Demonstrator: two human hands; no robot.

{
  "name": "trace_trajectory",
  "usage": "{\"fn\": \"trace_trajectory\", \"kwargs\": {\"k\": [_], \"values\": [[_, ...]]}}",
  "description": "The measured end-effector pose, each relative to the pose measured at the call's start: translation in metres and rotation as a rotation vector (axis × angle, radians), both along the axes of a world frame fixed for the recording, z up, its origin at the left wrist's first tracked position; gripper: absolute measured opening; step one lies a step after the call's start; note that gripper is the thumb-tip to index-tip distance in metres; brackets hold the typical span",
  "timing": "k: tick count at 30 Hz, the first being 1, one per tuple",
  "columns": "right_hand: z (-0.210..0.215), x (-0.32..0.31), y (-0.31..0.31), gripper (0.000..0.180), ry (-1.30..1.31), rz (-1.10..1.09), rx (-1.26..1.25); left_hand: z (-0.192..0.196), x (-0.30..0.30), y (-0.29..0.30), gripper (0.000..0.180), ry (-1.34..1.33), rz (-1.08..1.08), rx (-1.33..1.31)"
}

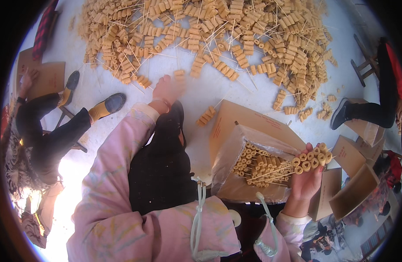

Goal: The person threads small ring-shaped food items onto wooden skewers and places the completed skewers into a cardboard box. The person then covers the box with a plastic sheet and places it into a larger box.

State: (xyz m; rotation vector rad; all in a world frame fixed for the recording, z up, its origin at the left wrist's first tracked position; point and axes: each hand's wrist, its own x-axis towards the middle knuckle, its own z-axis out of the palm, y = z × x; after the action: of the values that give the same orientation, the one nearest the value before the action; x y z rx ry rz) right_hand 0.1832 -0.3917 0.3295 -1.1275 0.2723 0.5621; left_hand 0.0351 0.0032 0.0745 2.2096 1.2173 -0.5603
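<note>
My right hand (306,185) is closed around a bundle of skewers (312,160) threaded with tan, hollow ring-shaped pieces, their round ends turned up. It is at the right side of an open cardboard box (225,172) with a clear plastic liner, where many more such skewers (264,166) lie. Stretched out ahead over the floor, my left hand (167,89) is smeared by motion. Right at its fingers is a blurred skewer (179,75); whether the fingers grip it is unclear. A single skewer (206,116) lies on the floor between that hand and the box.
A large heap of skewers (201,35) spreads over the pale floor (100,85) ahead. At the left sits a person with dark trousers (52,118); another person's leg (362,113) is at the right. Several cardboard boxes (353,192) stand at the right, near a wooden stool (366,65).
</note>
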Motion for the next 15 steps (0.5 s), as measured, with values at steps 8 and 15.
{"fn": "trace_trajectory", "kwargs": {"k": [8, 15], "values": [[0.008, -0.015, 0.012, 0.074, -0.029, 0.018, -0.048, -0.015, 0.018, 0.003, 0.062, 0.195, 0.006, -0.136], [0.013, -0.018, 0.036, 0.071, 0.08, 0.113, -0.055, -0.039, -0.026, 0.02, 0.058, 0.055, 0.196, -0.079]]}}
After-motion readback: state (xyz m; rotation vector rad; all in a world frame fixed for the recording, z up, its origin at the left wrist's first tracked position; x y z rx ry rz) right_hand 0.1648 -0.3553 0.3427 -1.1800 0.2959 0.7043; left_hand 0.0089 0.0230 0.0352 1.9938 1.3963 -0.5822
